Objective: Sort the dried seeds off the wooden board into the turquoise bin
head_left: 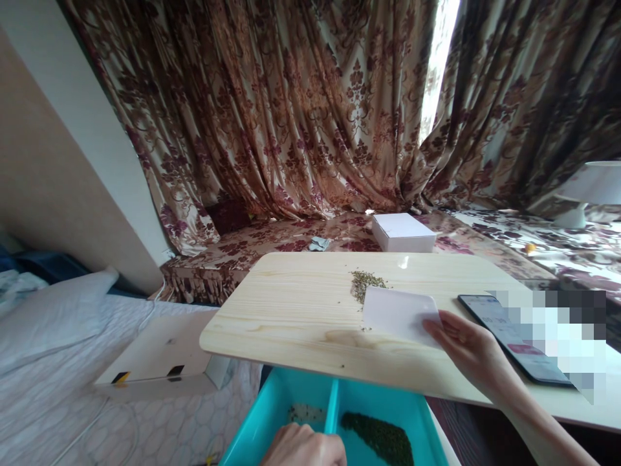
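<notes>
My right hand (466,343) pinches the right edge of a thin white rectangular card (395,312), held over the pale wooden tabletop (281,304). Beside the card's left and far edges lies a small scattered heap of greenish-brown grains (365,282). Below the table's near edge is a turquoise tub (334,401) split by a divider. Its right compartment holds a mound of dark green grains (381,437); a few dark bits (305,412) lie in the left one. My left hand (305,446) is closed over the tub near the divider, its fingertips hidden.
A phone (514,340) lies on the table's right side, partly behind a blurred patch. Behind the table sit a white box (403,232) and a folded cloth (319,243). A flat white carton (160,353) rests on the bed at left. A lamp (587,188) stands far right.
</notes>
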A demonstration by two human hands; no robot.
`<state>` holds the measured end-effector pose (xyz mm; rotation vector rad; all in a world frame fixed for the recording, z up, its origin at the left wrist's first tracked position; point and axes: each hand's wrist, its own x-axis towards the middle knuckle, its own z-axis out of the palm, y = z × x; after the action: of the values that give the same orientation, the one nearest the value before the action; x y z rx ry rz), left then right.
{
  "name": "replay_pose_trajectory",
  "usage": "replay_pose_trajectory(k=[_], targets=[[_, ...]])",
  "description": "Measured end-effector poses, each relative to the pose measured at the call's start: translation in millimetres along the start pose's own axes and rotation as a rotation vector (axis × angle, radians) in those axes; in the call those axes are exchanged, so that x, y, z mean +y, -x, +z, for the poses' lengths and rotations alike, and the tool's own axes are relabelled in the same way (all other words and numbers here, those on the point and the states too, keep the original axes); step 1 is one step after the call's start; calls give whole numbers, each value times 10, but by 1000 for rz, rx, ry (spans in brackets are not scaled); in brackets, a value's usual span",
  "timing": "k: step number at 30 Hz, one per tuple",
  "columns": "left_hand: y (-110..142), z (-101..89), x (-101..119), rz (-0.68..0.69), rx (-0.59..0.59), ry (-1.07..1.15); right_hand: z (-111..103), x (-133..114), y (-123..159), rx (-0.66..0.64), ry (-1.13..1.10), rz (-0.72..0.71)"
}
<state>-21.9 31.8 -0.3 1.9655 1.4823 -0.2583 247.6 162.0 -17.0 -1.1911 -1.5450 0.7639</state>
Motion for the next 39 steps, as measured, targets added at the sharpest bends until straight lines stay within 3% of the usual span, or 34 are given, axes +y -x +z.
replay_pose_trajectory(k=[4, 15, 26, 39], targets=[[12, -2, 19, -46, -1, -38, -75, 36, 12, 44, -33, 41], [61, 15, 12, -88, 62, 45, -80, 80, 60, -10, 16, -5], [164, -32, 23, -123, 81, 79, 55, -32, 58, -16, 37, 10], [183, -21, 6, -115, 111, 74, 33, 9, 59, -13, 21, 22]])
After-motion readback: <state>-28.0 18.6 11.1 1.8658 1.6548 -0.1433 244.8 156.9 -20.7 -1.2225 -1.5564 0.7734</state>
